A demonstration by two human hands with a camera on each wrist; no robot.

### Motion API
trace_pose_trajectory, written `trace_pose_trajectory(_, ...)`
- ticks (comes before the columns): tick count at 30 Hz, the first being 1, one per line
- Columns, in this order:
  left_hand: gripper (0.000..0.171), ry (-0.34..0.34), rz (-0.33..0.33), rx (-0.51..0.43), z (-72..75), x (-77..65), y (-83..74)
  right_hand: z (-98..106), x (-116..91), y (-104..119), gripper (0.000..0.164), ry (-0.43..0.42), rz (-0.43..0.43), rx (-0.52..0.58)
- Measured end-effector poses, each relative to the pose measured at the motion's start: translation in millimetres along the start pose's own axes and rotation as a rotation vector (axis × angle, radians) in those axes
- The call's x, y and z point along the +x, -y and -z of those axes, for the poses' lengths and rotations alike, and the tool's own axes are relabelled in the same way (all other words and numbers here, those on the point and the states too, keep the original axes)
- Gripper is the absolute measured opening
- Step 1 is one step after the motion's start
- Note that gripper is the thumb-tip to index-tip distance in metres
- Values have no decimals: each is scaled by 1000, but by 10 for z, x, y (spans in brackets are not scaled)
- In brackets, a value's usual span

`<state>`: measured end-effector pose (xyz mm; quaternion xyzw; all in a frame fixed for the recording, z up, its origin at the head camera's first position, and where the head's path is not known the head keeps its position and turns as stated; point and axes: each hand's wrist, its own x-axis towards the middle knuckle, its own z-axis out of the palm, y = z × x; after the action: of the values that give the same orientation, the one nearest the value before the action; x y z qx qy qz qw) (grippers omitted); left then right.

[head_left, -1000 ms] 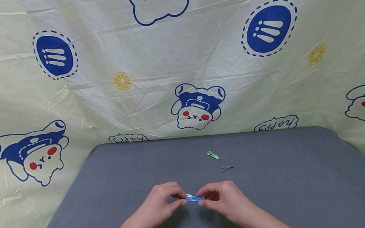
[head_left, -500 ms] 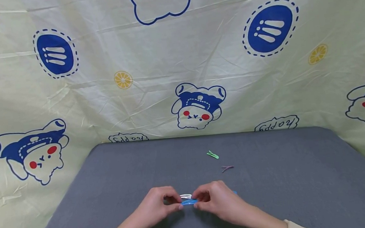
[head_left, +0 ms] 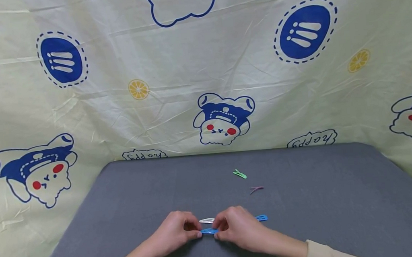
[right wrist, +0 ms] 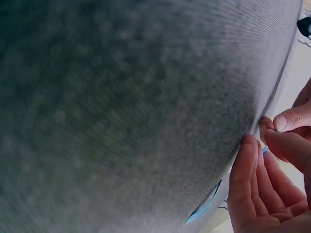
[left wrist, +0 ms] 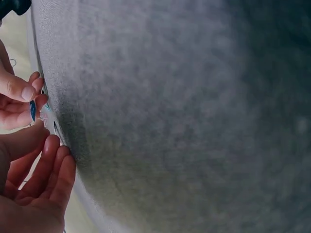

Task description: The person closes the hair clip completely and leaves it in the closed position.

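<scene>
A blue snap hair clip is held level between my two hands, low over the grey table. My left hand pinches its left end between thumb and fingertips. At the other end, my right hand grips it the same way; the left wrist view shows the clip at the right fingertips. Just behind it lies a white snap hair clip, its right end covered by the right hand. Another blue hair clip lies right of the right hand, partly hidden by it.
Farther back on the grey tabletop lie a green hair clip and a purple hair clip, which looks spread in a V. A printed pale cloth hangs behind and beside the table.
Both hands have shifted slightly left and nearer the body with the blue hair clip. More of the white clip shows, and the other blue clip has come into view beside the right hand.
</scene>
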<state>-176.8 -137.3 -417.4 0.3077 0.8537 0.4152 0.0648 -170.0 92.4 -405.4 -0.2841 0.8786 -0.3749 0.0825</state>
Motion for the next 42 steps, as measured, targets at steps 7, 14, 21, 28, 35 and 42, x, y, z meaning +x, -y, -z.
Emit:
trace_pose_trajectory(7, 9, 2, -8, 17, -1, 29, 25, -13, 36, -33, 12, -11, 35, -44)
trace_pose_trajectory(14, 14, 49, -25, 18, 24, 61, 43, -18, 67, -51, 11, 16, 34, -27)
trace_pose_trajectory(21, 16, 64, -17, 37, 18, 71, 55, -14, 86, -75, 11, 56, 22, 2)
trace_pose_trajectory(28, 16, 76, -9, 46, 11, 58, 58, -17, 74, -89, 11, 79, 16, 37)
trace_pose_trajectory(35, 13, 134, -17, 62, 88, 60, 33, -19, 36, -74, 11, 71, 32, 38)
trace_pose_trajectory(42, 10, 155, -17, 20, 178, 65, -3, 38, -49, 0, 14, 64, 0, 93)
